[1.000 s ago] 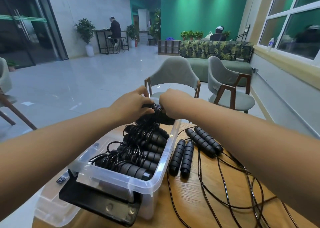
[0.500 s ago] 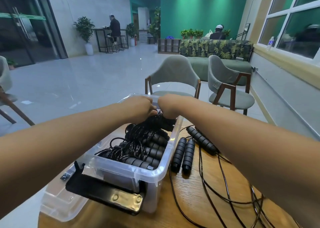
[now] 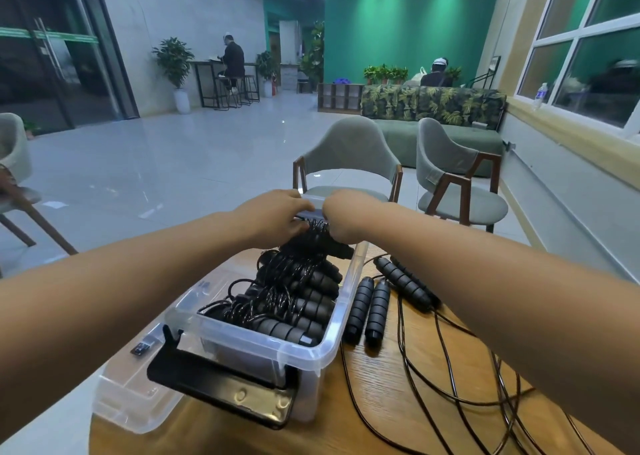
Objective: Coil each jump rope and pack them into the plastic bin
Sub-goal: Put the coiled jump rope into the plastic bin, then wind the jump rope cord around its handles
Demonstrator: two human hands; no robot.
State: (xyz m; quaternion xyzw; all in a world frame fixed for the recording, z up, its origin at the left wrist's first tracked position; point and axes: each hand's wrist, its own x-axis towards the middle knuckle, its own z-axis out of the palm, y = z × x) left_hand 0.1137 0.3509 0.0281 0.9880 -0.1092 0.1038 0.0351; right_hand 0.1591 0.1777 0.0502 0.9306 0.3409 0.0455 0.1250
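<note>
1. Jump rope bundle (image 3: 313, 238), coiled, sits at the far end of the bin (image 3: 277, 345), on top of the packed ropes (image 3: 294, 302).
2. Your left grip (image 3: 273, 217) and right grip (image 3: 349, 217) curl over it from either side, knuckles almost touching, clutching the coil between them. The fingertips are hidden.
3. The bundle lies directly under both grips, equally near each, so the next move looks like a straight push down.
4. The packed ropes fill most of the bin, with their handles lying across its width.
5. Two loose ropes (image 3: 369, 311) lie on the tabletop (image 3: 381, 420) just right of the bin, with their handles pointing away from you. Your right grip is nearer to them.
</note>
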